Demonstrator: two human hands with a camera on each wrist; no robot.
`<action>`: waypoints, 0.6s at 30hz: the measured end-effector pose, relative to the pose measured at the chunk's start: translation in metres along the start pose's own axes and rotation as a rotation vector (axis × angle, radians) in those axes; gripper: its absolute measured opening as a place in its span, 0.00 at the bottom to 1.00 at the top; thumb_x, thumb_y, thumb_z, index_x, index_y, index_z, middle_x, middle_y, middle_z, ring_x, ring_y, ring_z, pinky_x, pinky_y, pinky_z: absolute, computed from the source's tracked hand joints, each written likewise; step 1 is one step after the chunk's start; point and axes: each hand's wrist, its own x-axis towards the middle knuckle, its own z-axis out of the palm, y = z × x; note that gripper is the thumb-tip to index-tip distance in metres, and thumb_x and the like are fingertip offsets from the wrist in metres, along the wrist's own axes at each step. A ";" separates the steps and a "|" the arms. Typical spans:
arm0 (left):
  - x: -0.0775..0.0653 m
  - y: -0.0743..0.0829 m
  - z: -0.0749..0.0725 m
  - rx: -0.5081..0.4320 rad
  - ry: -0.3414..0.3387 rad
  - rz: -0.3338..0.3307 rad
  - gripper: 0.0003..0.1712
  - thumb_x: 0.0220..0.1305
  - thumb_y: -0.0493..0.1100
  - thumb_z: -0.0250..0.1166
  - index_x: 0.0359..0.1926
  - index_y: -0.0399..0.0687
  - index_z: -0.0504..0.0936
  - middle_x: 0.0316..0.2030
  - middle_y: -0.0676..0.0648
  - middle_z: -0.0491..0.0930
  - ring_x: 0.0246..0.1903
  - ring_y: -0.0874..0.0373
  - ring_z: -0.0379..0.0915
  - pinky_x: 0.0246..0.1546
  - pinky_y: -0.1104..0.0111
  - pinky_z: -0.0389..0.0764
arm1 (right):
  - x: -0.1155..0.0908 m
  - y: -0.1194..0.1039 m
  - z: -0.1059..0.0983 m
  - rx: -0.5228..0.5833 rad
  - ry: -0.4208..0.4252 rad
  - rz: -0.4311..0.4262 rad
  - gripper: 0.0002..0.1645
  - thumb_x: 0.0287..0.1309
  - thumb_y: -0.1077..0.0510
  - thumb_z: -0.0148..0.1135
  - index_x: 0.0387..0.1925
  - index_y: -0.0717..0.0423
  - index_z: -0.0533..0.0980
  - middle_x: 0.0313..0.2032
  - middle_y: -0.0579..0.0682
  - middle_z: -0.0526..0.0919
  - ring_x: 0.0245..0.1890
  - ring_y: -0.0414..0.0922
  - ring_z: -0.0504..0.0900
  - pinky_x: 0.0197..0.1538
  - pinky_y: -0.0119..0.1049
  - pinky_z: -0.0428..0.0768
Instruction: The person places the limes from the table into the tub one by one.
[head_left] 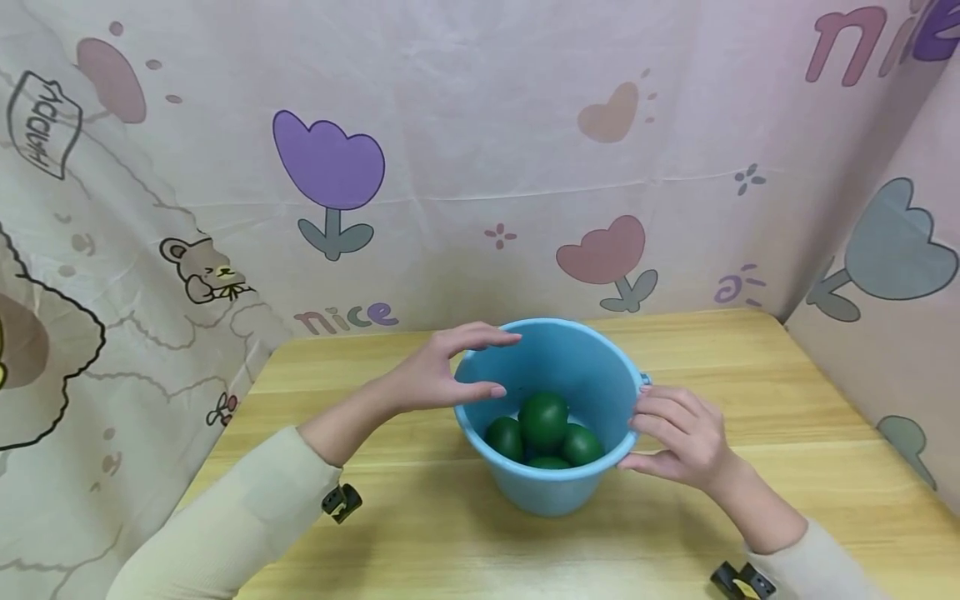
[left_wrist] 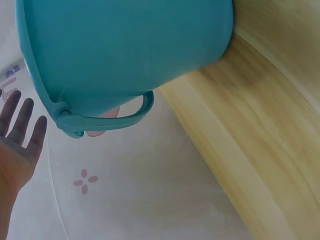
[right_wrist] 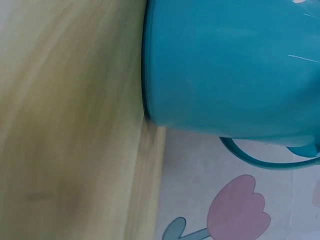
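Note:
A light blue bucket [head_left: 551, 492] stands on the wooden table with its mouth facing up. Several smooth, dark green, rounded objects [head_left: 543, 422], which look like avocados, lie at its bottom. At the bucket's left rim is my left hand [head_left: 442, 367], thumb and fingers spread apart with nothing between them. My right hand [head_left: 686, 433] rests against the right rim, its fingers bent loosely at the edge and the thumb low on the outside. The bucket's handle [left_wrist: 115, 122] hangs on its far side in the left wrist view. In the right wrist view the hand is hidden.
The wooden table [head_left: 787, 433] reaches back to a pale printed cloth [head_left: 465, 167] with flowers and words. The cloth also closes off both sides. A black wrist device [head_left: 342, 502] sits by the left sleeve, and a similar device [head_left: 742, 581] by the right.

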 end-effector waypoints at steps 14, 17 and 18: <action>-0.012 -0.001 0.005 0.082 0.108 0.108 0.32 0.49 0.37 0.74 0.57 0.42 0.76 0.53 0.43 0.78 0.56 0.52 0.72 0.50 0.56 0.79 | 0.011 0.012 -0.010 0.062 -0.265 -0.061 0.34 0.56 0.33 0.57 0.17 0.59 0.78 0.20 0.50 0.80 0.22 0.48 0.80 0.21 0.42 0.80; -0.015 -0.001 0.007 0.095 0.127 0.118 0.32 0.48 0.37 0.74 0.57 0.41 0.76 0.54 0.43 0.77 0.56 0.50 0.72 0.48 0.56 0.80 | 0.014 0.016 -0.012 0.074 -0.325 -0.063 0.34 0.56 0.32 0.57 0.21 0.59 0.79 0.24 0.51 0.82 0.25 0.49 0.81 0.25 0.43 0.82; -0.016 -0.001 0.008 0.099 0.131 0.116 0.33 0.48 0.37 0.74 0.58 0.41 0.76 0.54 0.43 0.77 0.56 0.50 0.72 0.47 0.55 0.80 | 0.015 0.017 -0.013 0.076 -0.346 -0.055 0.34 0.56 0.31 0.56 0.22 0.59 0.79 0.25 0.51 0.82 0.27 0.49 0.82 0.27 0.43 0.83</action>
